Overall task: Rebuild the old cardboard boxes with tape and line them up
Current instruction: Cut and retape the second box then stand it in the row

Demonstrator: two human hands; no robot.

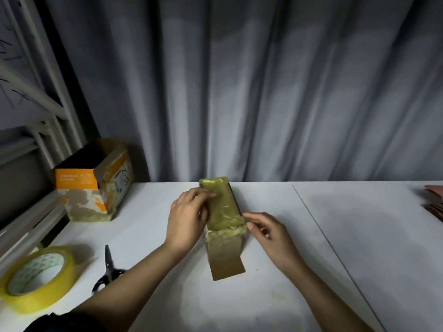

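Head view is showing the left hand [185,221] gripping the taped cardboard box [224,212] mid-counter [311,236], its fingers curling onto the top. The right hand [268,233], fingers relaxed, is touching the box's right edge. Tape roll [36,277] and scissors [107,269] are lying left; an orange box [96,185] is standing behind.

Small box [224,207] mid-table [311,259] between both hands; tape roll [36,279], scissors [107,269] left.
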